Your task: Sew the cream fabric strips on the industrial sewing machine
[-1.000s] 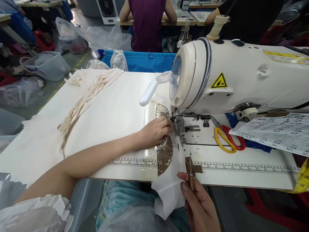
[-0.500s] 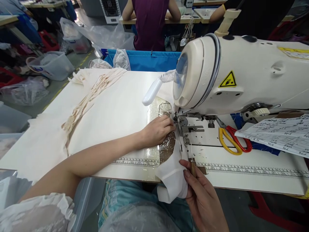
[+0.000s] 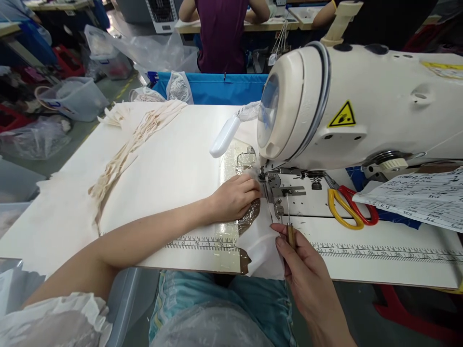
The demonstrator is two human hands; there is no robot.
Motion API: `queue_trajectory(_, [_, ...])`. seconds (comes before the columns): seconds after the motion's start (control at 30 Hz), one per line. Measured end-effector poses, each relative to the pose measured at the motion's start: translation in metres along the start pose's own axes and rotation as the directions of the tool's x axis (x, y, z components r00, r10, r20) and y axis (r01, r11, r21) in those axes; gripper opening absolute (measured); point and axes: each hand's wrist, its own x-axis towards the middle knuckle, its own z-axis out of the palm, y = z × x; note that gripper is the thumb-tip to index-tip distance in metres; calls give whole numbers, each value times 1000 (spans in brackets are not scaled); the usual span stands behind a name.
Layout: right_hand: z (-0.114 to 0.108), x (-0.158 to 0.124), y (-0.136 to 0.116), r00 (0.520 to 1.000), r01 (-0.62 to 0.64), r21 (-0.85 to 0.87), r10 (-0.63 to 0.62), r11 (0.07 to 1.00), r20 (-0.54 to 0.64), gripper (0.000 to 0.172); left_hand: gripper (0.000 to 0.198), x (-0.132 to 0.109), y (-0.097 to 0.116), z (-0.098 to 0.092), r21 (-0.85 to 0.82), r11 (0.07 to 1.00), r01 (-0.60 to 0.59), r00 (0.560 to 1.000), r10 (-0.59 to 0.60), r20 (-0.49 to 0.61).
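Fabric: 1 white piece [image 3: 261, 241] lies under the presser foot [image 3: 272, 189] of 1 sewing machine [image 3: 354, 106], draping over the table's near edge [image 3: 361, 279]. Left hand [image 3: 235, 197], fingers flat, presses it just left of the needle. Right hand [image 3: 307, 274] pinches 1 awl [image 3: 289, 217], its long axis pointing away toward the foot. 1 pair of scissors [image 3: 349, 207] lies right, well apart.

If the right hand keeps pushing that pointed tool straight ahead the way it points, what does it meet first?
Probably the presser foot assembly of the sewing machine: the right hand aims the awl up at it over the white fabric. Depth is uncertain.
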Motion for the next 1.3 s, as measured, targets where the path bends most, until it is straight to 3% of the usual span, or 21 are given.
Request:
queue_trajectory(0.27, [4,6,-2,982,188,-194,-191,963,2,55,31,3,3,2,122,991,53,997,-59,48])
queue_trajectory(0.47, [5,2,-7,918,372,-484,-391,792,66,42,32,3,4,6,168,982,84,995,-93,47])
queue_trajectory(0.57, [7,0,-4,846,477,-577,-523,663,99,35,33,3,4,9,147,984,104,993,-111,35])
queue_trajectory(0.73, [19,-4,-9,654,655,-610,-738,446,164,25,29,6,6,6,120,984,129,990,-134,39])
queue_trajectory(0.9, [38,-15,-22,503,770,-571,-823,286,265,24,25,23,10,6,220,965,145,981,-169,94])
queue_trajectory(1.0, [38,-19,-17,406,821,-547,-841,163,358,26,26,30,8,10,200,956,216,970,-234,71])
queue_trajectory(1.07, [31,-18,-8,412,802,-577,-842,154,348,26,22,29,4,13,87,948,307,951,-308,2])
queue_trajectory(1.2, [13,-2,9,556,595,-770,-810,231,187,30,16,19,-9,14,-254,897,361,911,-397,-110])
queue_trajectory(1.3, [8,15,11,573,488,-850,-807,197,142,39,16,15,-15,15,-393,858,331,906,-405,-121])
